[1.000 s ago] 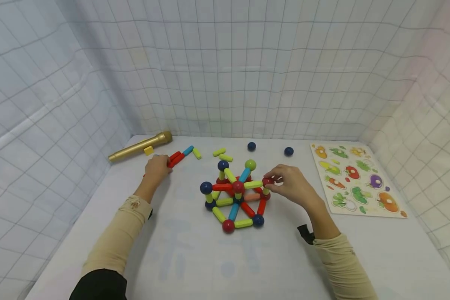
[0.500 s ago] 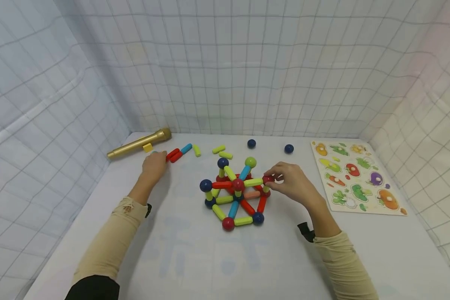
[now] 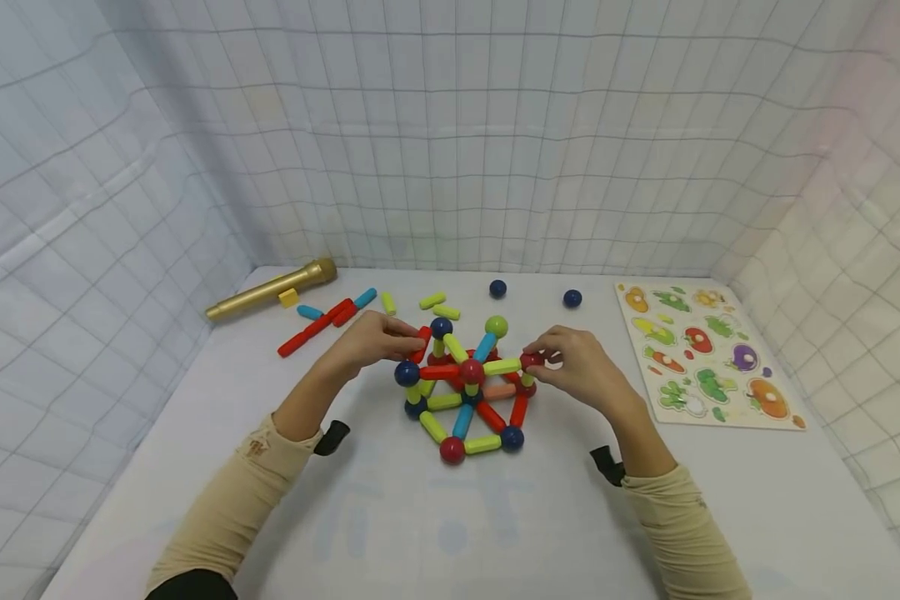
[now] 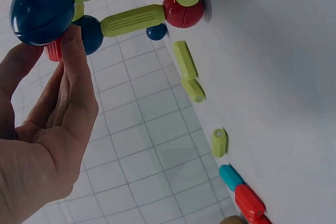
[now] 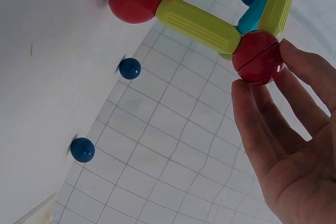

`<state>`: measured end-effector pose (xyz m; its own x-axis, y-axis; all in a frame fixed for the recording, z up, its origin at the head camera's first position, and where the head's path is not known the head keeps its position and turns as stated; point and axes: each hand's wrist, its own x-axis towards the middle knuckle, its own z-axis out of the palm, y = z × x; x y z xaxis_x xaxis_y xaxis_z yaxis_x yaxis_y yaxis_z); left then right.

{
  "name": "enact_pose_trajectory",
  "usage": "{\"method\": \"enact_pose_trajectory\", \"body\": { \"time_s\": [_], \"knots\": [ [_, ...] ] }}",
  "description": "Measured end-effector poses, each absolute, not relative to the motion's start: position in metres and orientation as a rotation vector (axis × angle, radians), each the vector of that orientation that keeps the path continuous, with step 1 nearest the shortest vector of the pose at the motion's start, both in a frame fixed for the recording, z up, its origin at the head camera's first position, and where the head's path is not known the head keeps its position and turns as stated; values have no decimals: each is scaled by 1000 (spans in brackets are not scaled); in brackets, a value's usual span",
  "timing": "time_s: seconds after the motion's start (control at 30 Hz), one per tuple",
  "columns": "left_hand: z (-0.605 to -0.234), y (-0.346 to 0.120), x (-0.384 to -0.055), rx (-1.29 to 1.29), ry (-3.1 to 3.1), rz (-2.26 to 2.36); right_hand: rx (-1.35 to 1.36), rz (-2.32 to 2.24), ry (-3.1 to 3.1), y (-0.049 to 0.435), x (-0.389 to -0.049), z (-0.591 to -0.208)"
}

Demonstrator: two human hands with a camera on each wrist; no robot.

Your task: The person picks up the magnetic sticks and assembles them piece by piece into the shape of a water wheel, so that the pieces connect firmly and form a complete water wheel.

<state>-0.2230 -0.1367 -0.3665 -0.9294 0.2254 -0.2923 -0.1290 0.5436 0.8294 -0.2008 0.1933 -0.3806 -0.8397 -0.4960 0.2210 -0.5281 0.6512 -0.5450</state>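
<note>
A built frame of coloured rods and balls stands mid-table, with a red ball (image 3: pixel 472 372) at its raised centre. My left hand (image 3: pixel 375 340) pinches a red rod (image 3: pixel 422 343) between thumb and fingers, at the frame's left side between two raised dark blue balls. In the left wrist view the nearer blue ball (image 4: pixel 42 10) hides most of that rod; whether the rod touches the balls I cannot tell. My right hand (image 3: pixel 581 367) pinches a raised red ball (image 5: pixel 258 57) at the frame's right corner. A yellow-green rod (image 5: pixel 199 26) joins this ball to a lower red one.
Loose red rods (image 3: pixel 315 327), a blue rod (image 3: pixel 310 312) and yellow-green rods (image 3: pixel 432 300) lie at the back left. Behind them is a gold microphone (image 3: pixel 273 289) beside a yellow block (image 3: pixel 288 297). Two loose blue balls (image 3: pixel 572 298) sit at the back; a vegetable puzzle board (image 3: pixel 708 354) lies right.
My left hand has come right from the loose rods to the frame, bringing a red rod. The loose blue and red rods it covered now show. My right hand stays on the red ball.
</note>
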Motion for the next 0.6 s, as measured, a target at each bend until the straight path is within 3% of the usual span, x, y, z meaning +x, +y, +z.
{"method": "enact_pose_trajectory", "body": {
  "time_s": [0.33, 0.6],
  "knots": [
    [-369, -129, -230, 51, 2402, 1242, 807, 830, -2806, 188, -192, -375],
    [-374, -129, -234, 30, 2391, 1219, 830, 667, -2738, 125, -165, -376]
  ]
}}
